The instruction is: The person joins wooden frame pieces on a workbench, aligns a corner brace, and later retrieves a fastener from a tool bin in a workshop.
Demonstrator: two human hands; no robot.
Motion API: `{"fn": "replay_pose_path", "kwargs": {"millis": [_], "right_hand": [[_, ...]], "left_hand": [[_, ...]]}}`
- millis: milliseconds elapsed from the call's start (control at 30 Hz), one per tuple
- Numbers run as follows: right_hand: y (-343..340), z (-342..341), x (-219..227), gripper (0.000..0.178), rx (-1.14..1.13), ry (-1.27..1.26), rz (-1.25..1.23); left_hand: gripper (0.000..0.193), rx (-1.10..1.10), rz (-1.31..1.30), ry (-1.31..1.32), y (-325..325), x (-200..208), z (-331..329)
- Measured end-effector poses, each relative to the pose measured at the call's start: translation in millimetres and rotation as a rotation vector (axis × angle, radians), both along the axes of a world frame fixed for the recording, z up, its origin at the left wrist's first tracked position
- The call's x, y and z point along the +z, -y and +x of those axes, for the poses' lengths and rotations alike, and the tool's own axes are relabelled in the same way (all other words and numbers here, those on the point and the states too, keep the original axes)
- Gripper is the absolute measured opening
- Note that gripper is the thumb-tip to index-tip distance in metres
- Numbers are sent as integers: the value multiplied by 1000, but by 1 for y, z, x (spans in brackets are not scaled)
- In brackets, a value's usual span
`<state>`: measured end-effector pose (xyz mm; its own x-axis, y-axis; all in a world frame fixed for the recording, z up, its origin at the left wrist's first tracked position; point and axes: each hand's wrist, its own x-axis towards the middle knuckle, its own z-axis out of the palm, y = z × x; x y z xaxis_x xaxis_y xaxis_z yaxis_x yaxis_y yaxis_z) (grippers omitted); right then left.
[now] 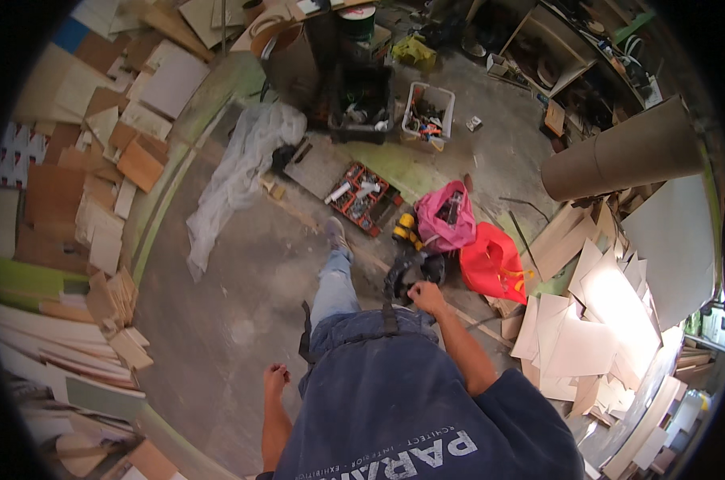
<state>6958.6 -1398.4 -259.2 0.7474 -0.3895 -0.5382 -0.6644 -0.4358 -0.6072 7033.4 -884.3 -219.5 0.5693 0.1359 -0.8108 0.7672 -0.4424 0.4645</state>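
My left hand [277,377] hangs low beside my body with its fingers curled, and nothing shows in it. Further forward is my right hand [426,297], its fingers also curled in; no held thing is visible. Just ahead of the right hand a black bundle [406,272] lies on the floor. Close by are a yellow-and-black object [407,230], a pink bag [447,216] with things inside and a red bag [494,264]. An open organizer case [362,198] full of small parts, with white tubes on top, lies in front of my outstretched foot.
Stacked board offcuts [62,192] line the left side; more sheets [586,336] lean at the right, below a large brown roll [622,150]. Crumpled clear plastic sheeting [238,172] lies on the floor. A black crate [361,104] and a white bin [428,116] stand ahead.
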Motion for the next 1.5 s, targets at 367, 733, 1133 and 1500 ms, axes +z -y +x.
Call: {"fn": "replay_pose_path", "kwargs": {"millis": [367, 733, 1133, 1500], "right_hand": [[10, 101, 37, 26, -764, 163, -27], [122, 224, 41, 31, -1006, 127, -81], [272, 364, -52, 92, -193, -745, 93], [331, 374, -101, 79, -213, -846, 44]], "left_hand": [[14, -731, 222, 474, 84, -54, 491], [11, -805, -379, 469, 452, 33, 549], [14, -622, 232, -144, 393, -52, 479], [21, -846, -143, -115, 771, -187, 544]]}}
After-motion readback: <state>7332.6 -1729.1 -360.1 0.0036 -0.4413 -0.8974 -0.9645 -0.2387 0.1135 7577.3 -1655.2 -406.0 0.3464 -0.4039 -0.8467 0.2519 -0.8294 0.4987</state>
